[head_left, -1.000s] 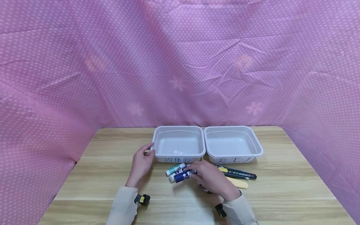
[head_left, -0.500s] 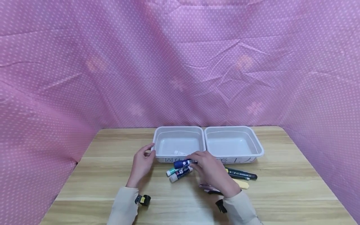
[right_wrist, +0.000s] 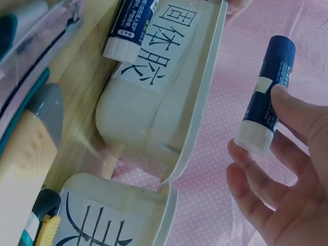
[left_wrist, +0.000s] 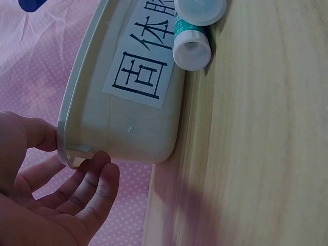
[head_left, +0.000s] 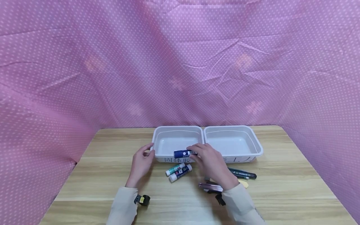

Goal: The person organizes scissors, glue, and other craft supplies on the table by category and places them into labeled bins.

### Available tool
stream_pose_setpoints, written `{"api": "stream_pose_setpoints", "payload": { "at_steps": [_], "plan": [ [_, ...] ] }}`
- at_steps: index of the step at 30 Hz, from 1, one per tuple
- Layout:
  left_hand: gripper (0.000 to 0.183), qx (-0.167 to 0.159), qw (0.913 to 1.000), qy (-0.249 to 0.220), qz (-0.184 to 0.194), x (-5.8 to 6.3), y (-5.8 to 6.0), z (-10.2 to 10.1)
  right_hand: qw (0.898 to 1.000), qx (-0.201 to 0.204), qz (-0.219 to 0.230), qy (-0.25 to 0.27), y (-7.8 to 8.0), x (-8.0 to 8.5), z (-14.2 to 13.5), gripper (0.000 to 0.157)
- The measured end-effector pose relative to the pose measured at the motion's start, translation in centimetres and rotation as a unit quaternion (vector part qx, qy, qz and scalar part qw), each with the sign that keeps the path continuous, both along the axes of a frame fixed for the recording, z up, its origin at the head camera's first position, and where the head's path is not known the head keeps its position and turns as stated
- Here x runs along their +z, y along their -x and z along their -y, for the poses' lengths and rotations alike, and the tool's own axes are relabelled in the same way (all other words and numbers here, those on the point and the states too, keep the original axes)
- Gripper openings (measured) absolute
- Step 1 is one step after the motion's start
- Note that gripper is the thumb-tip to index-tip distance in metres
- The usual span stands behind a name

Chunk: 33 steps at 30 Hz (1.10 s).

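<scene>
My right hand (head_left: pixel 214 167) pinches a navy glue stick (head_left: pixel 181 154) with a white end, between thumb and fingers. The stick is raised over the front rim of the left white plastic box (head_left: pixel 178 127), whose label shows Chinese characters. At that box's left side, my left hand (head_left: pixel 141 164) grips the rim, thumb on one side and fingertips on the other, as the left wrist view shows. In front of the box lie a teal glue stick (head_left: pixel 175 169) and another navy glue stick (head_left: pixel 181 173) with a white cap, side by side on the table.
A second white box (head_left: pixel 233 127) stands right beside the first. Dark utility knives (head_left: pixel 242 173), a pale yellow one (head_left: pixel 244 183) and a pinkish one (head_left: pixel 210 187) lie near my right forearm, partly covered by it. Pink dotted cloth (head_left: pixel 180 68) hangs behind the wooden table (head_left: pixel 98 175).
My right hand has lifted the navy glue stick off the group on the table, up and forward to the left box's front rim. The left hand has stayed on the box.
</scene>
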<state>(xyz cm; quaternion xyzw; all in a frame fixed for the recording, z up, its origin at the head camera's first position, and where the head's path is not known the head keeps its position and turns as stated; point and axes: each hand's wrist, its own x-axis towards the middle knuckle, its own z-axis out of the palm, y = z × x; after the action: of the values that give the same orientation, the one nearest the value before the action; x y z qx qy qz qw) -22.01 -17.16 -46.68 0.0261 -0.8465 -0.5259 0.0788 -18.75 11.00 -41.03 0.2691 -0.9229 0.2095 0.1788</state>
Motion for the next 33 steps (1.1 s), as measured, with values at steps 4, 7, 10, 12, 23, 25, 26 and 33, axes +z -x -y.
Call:
{"api": "stream_pose_setpoints", "payload": {
  "at_steps": [4, 7, 10, 12, 23, 25, 26, 33],
  "plan": [
    [0.041, 0.003, 1.0, -0.001, 0.004, 0.0, 0.0, -0.1, 1.0, -0.01, 0.005, 0.006, 0.5, 0.4, 0.0, 0.028],
    [0.041, 0.005, 1.0, -0.003, 0.005, 0.1, 0.0, -0.1, 1.0, -0.013, 0.0, 0.009, 1.0, 0.7, 0.0, 0.027],
    [0.041, 0.003, 1.0, -0.004, 0.002, 0.2, -0.1, -0.1, 1.0, -0.011, -0.012, 0.012, 1.4, 1.1, 0.1, 0.026],
    [0.041, 0.002, 1.0, -0.005, 0.0, 0.2, -0.1, -0.1, 1.0, -0.01, -0.018, 0.013, 1.6, 1.3, 0.1, 0.025],
    [0.041, 0.007, 0.9999, -0.007, -0.007, -0.1, -0.1, -0.2, 0.999, -0.036, 0.003, 0.03, 2.4, 1.5, 0.8, 0.028],
    [0.041, 0.006, 0.9999, -0.006, -0.006, -0.2, 0.0, -0.2, 0.998, -0.043, 0.007, 0.036, 2.6, 1.3, 0.9, 0.029],
    [0.042, 0.004, 1.0, -0.007, -0.005, -0.2, 0.0, -0.1, 0.998, -0.047, 0.008, 0.039, 2.8, 1.2, 0.9, 0.029],
    [0.042, 0.001, 0.9999, -0.012, 0.001, -0.1, 0.0, -0.1, 0.996, -0.07, 0.017, 0.05, 3.6, 0.1, 1.0, 0.028]
  ]
}}
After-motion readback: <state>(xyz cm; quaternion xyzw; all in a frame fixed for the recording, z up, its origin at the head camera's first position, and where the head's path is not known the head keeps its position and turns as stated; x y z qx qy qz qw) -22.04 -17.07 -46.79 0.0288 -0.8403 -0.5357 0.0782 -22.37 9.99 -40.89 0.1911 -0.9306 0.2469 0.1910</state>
